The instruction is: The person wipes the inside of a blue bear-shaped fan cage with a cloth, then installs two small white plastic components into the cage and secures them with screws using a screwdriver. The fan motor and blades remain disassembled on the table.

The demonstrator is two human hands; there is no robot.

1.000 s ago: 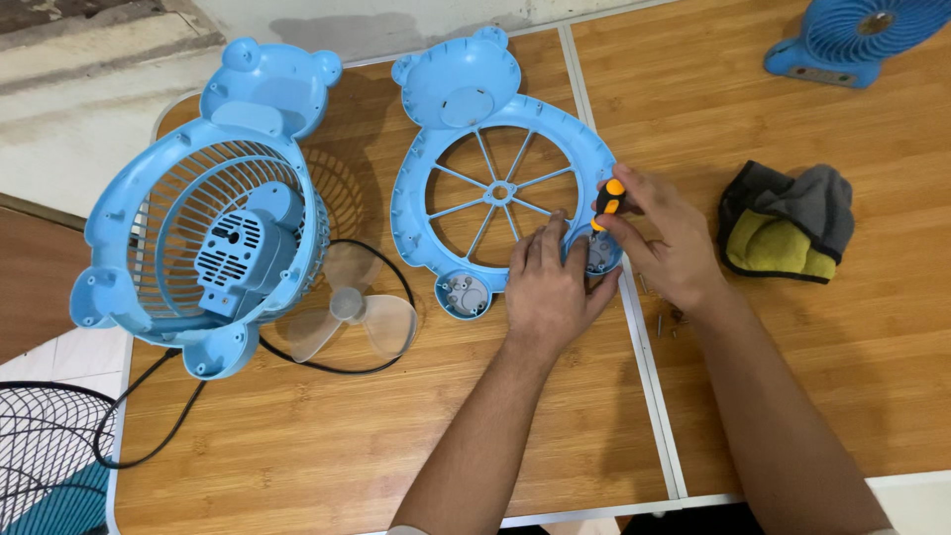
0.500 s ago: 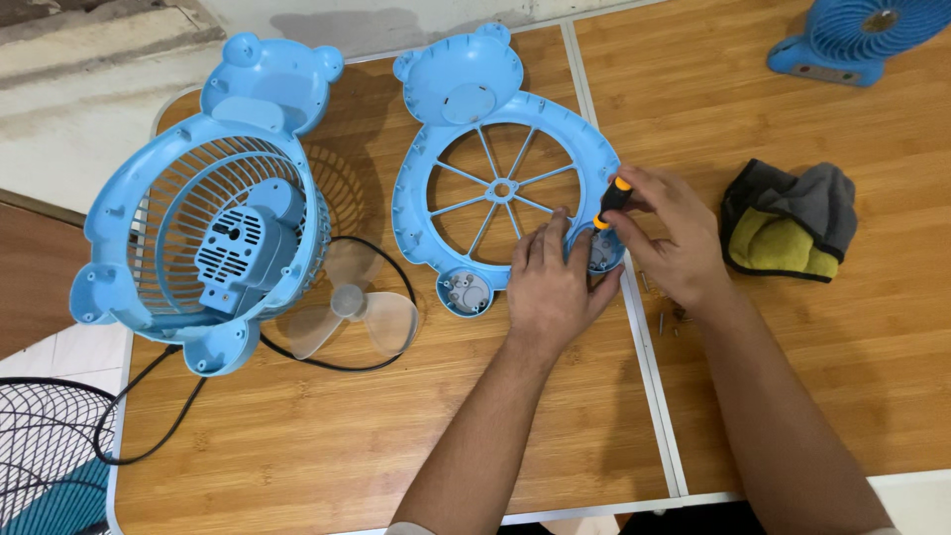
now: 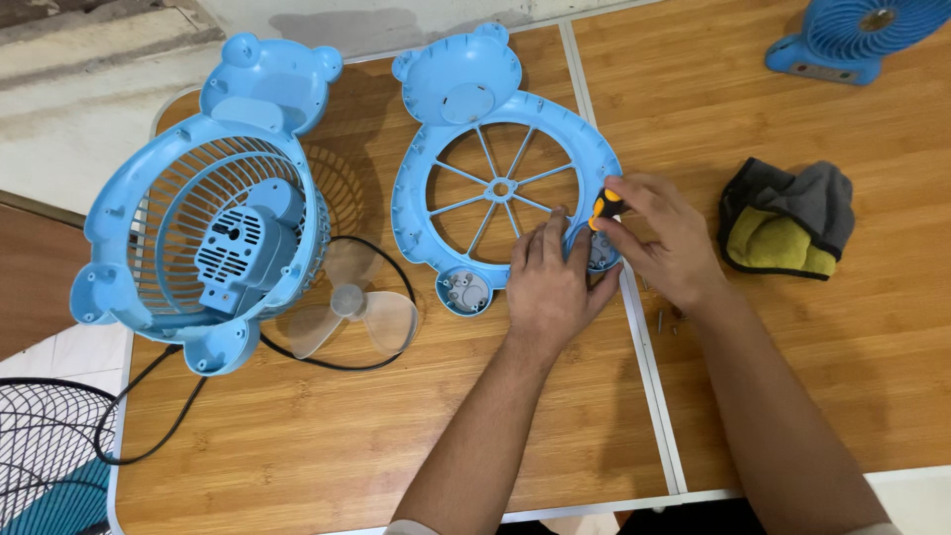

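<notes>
working at the 4 o'clock foot of the blue frame point(image 3: 436, 173), the orange screwdriver point(image 3: 604, 206) is pinched in the right hand point(image 3: 664, 243); the left hand point(image 3: 550, 282) lies spread flat, pinning the rim. next, steady downward pressure seems needed while turning.

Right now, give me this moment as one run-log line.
left hand: pressing on blue fan cover | right hand: holding screwdriver at cover's lower right foot | nearby: loose screws, cloth

Blue bear-shaped fan cover point(image 3: 466, 109), flat, screwdriver point(image 3: 604, 207) upright.
</notes>
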